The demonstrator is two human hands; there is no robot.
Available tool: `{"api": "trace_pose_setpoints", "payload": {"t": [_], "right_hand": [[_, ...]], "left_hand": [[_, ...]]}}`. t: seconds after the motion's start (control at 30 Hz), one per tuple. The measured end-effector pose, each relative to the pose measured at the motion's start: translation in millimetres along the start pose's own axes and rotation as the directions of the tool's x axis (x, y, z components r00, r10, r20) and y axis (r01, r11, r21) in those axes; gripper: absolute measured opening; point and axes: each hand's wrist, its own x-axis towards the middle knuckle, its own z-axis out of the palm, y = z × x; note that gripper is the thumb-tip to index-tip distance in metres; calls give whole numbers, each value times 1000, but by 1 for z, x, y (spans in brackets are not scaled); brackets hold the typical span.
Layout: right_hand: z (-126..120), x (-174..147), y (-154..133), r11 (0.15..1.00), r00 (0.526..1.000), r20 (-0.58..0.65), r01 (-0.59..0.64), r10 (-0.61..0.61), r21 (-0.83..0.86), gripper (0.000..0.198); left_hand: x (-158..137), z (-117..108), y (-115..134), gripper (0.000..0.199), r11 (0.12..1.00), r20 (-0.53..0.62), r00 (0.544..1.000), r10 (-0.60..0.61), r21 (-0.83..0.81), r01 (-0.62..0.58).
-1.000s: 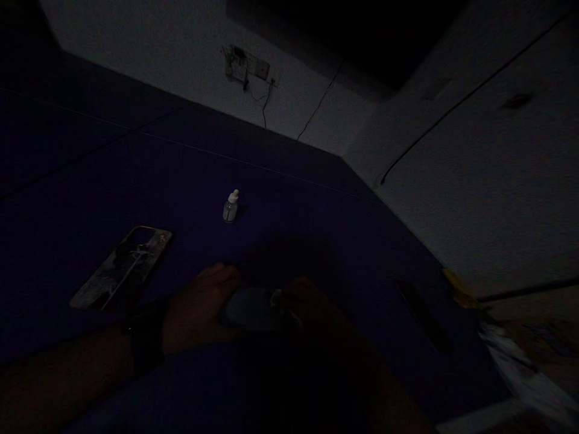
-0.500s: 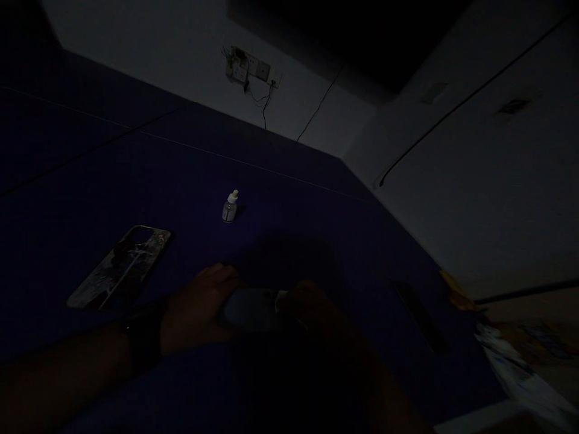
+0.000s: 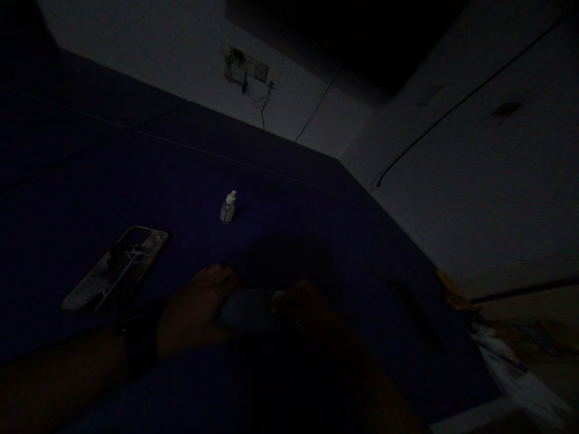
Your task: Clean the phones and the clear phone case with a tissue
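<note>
The scene is very dark. My left hand (image 3: 199,310), with a dark band on its wrist, grips the near end of a smartphone (image 3: 248,310) whose bluish-grey back shows. At the phone's other end my right hand (image 3: 307,307) is closed, with a small whitish piece (image 3: 276,299) at its fingertips against the phone; what that piece is I cannot make out. To the left of my hands a patterned phone case (image 3: 117,268) lies on the dark blue surface (image 3: 181,181). Beyond them stands a small dropper bottle (image 3: 227,208) with a white top.
A dark flat oblong (image 3: 416,313) lies to the right. Past it are a yellowish item (image 3: 452,292) and whitish crumpled material (image 3: 515,374) at the edge. Wall sockets (image 3: 248,67) with hanging cords are at the back, and a dark cable (image 3: 429,126) crosses the right wall.
Both hands stay on the phone in nearly the same pose. The whole view has shifted very slightly, and the picture is a little darker.
</note>
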Motion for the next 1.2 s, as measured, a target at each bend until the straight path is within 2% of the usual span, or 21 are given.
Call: {"api": "trace_pose_setpoints", "payload": {"t": [0.2,0.33,0.4,0.53,0.77,0.97,1.2], "right_hand": [[1,8,-7,1000,999,35,26,-26,-1,17],[-7,3,-10,999,997,68,-29,27,26,19],[-8,2,-7,999,999,41,-32,32,9,20],[-1,7,-2,999,999,-26,32,-33,-29,18],[0,4,-7,999,998,50,39,-38,-2,14],[-3,2,-5,1000,1000,21,-23,23,2,24],[-3,6,-11,1000,996,93,-17,15,23,24]], "left_hand": [[1,-1,1,46,1000,-21,999,27,13,-26],[0,-2,0,47,1000,0,1000,23,14,-23],[0,0,-2,48,1000,-6,1000,26,12,-26],[-1,2,-4,44,1000,-17,999,30,9,-30],[0,-1,1,45,1000,-3,1000,9,5,-9],[0,1,-2,48,1000,1,1000,10,15,-10],[0,-2,1,46,1000,21,1000,5,4,-5]]}}
